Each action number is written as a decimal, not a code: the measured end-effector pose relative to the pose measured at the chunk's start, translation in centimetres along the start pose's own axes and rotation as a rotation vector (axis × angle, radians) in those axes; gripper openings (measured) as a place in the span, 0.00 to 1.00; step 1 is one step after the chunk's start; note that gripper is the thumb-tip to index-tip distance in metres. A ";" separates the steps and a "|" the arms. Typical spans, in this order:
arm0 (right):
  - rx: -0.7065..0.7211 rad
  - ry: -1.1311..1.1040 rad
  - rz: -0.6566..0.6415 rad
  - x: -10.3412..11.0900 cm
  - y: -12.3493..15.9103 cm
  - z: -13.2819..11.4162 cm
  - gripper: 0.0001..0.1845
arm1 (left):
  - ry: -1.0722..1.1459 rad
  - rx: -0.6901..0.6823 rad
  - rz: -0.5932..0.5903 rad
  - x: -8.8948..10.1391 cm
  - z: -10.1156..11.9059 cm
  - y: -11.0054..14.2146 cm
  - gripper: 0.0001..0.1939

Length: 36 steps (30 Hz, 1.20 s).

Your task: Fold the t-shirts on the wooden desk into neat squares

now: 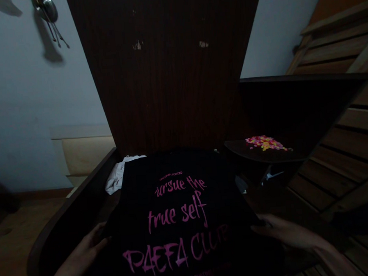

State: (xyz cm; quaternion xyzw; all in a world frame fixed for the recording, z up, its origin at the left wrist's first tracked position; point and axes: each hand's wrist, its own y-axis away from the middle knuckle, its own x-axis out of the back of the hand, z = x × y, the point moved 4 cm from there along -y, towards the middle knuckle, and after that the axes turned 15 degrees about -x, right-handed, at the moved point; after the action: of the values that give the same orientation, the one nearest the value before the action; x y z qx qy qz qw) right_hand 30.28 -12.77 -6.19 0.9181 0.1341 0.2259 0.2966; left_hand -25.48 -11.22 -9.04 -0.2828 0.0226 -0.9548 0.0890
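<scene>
A black T-shirt (178, 223) with pink lettering lies spread out in front of me, its printed side up. The far part rests on the dark wooden surface and the near edge runs out of the bottom of the view. My left hand (92, 245) grips the shirt's left side, thumb on top. On the opposite side my right hand (272, 229) pinches the cloth, its fingertips partly lost in the dark. Beyond the shirt's far left corner lies a crumpled white cloth (116, 177).
A tall dark wooden panel (173, 79) rises behind the shirt. Small pink and yellow pieces (265, 143) lie heaped on a rounded shelf (242, 150) to the right. Wooden slats (351, 159) stand at far right. A raised dark side board (63, 220) runs along the left.
</scene>
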 end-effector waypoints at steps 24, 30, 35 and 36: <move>0.132 -0.528 0.521 7.7 -10.3 -6.0 0.17 | -0.321 -1.007 -0.535 -21.4 18.0 -5.7 0.21; 0.156 -0.720 0.543 7.9 -11.9 -6.4 0.16 | -0.314 -1.008 -0.613 -28.3 21.0 -7.7 0.27; 0.177 -1.011 0.547 8.2 -13.3 -6.1 0.17 | -0.465 -1.037 -0.529 -31.8 21.2 -7.6 0.29; 0.182 -1.032 0.549 8.3 -13.6 -6.1 0.18 | -0.489 -1.057 -0.491 -32.1 20.9 -7.5 0.29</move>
State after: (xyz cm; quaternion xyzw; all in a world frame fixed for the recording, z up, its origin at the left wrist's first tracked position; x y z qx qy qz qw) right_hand 32.91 4.02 -7.25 0.9322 -0.2514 -0.1937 0.1743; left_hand 11.17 2.16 -7.99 -0.4956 0.4045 -0.7150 -0.2819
